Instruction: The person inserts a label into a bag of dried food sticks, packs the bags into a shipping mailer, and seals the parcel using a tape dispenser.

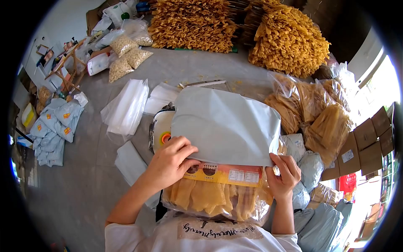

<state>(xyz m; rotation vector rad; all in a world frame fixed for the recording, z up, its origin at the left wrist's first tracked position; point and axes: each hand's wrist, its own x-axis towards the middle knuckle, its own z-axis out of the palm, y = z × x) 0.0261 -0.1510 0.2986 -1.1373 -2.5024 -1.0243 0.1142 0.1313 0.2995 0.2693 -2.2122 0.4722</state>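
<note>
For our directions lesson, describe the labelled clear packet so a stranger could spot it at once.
Find the white shirt at the bottom. Just above it, by the left hand and right hand, sits a clear packet of yellowish strips, partly covered by a grey bag. Its orange-and-yellow printed label sets it apart from the clear bags at right.

On my remote feed I see a plain pale-grey bag (222, 126), golden-yellow sheets (205, 196), and an orange-and-yellow label (221, 173) with white panels (237, 175). The shirt (172, 242) is white with black script (199, 232) on a tan patch (252, 234); the floor (88, 197) is grey.
</note>
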